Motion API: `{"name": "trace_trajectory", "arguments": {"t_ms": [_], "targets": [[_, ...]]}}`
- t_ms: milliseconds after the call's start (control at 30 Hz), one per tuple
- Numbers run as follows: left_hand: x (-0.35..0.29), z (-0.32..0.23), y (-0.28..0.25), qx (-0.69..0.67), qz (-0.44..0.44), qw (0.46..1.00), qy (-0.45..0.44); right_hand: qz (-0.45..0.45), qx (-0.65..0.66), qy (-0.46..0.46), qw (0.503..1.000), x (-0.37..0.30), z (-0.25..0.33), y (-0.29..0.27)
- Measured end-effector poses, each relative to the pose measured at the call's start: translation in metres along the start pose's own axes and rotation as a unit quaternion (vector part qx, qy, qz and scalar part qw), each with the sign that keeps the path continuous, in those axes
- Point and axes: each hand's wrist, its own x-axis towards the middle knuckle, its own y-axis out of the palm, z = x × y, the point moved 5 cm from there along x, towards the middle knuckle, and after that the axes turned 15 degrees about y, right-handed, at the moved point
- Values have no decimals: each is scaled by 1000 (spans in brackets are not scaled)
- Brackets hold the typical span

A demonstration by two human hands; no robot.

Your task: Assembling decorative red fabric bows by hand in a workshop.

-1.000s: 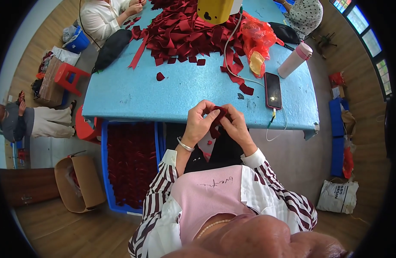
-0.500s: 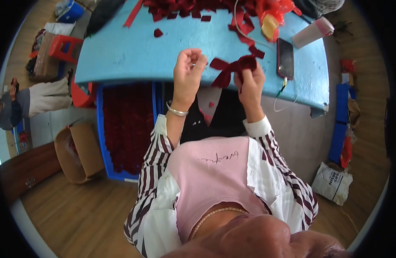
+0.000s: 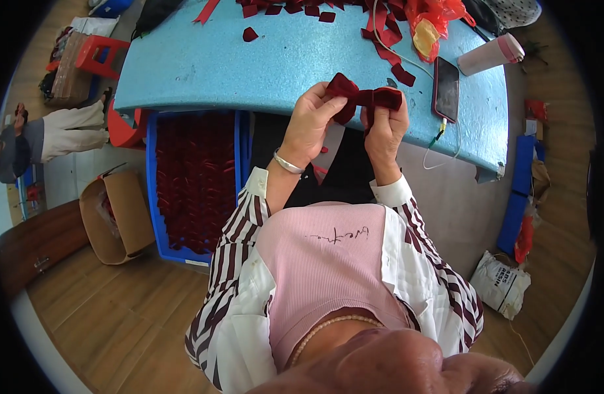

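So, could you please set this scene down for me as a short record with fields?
Left hand: pinches the left loop of the dark red bow; the left hand wears a silver bracelet
Right hand: the right hand grips the bow's right side
Table: blue table, with loose red pieces toward the far side
Table's right: phone with a cable plugged in; pink-topped bottle
Person's left: blue crate of dark red items

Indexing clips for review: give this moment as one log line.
left hand: pinches dark-red bow | right hand: pinches same bow | phone: on blue table
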Motion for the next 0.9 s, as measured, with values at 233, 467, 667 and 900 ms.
{"name": "trace_trajectory", "arguments": {"t_ms": [233,467,667,900], "targets": [[-1,4,-6,7,0,1000,27,32,72,48,996,-9,4,11],[-4,-2,-2,57,42,995,69,69,96,45,992,-12,0,12],[-6,-11,1,105,32,985,133,34,67,72,995,-13,-3,18],[-5,-8,-3,195,50,967,155,47,30,67,996,-11,-5,22]]}}
